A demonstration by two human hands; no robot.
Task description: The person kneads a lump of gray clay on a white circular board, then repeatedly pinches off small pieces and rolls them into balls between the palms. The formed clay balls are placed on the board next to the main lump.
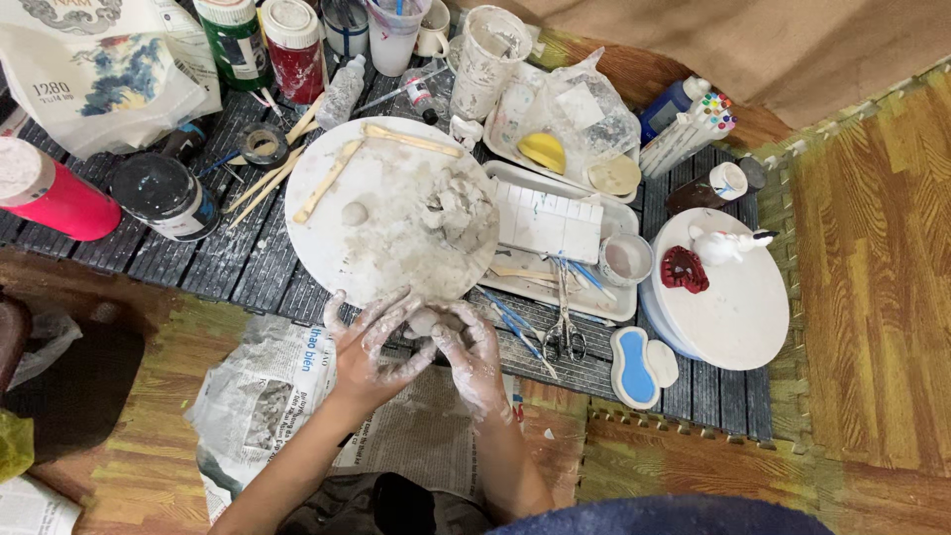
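Both my hands are coated in pale clay and cup a small grey lump of clay between them, just below the near rim of a round white work board. My left hand wraps the lump from the left; my right hand presses it from the right. On the board lie a bigger heap of grey clay, a small clay ball and two wooden modelling tools.
A low dark slatted table carries paint jars, a red bottle, a white tray with brushes and scissors, a second round board holding a white figurine and a red piece. Newspaper covers the floor.
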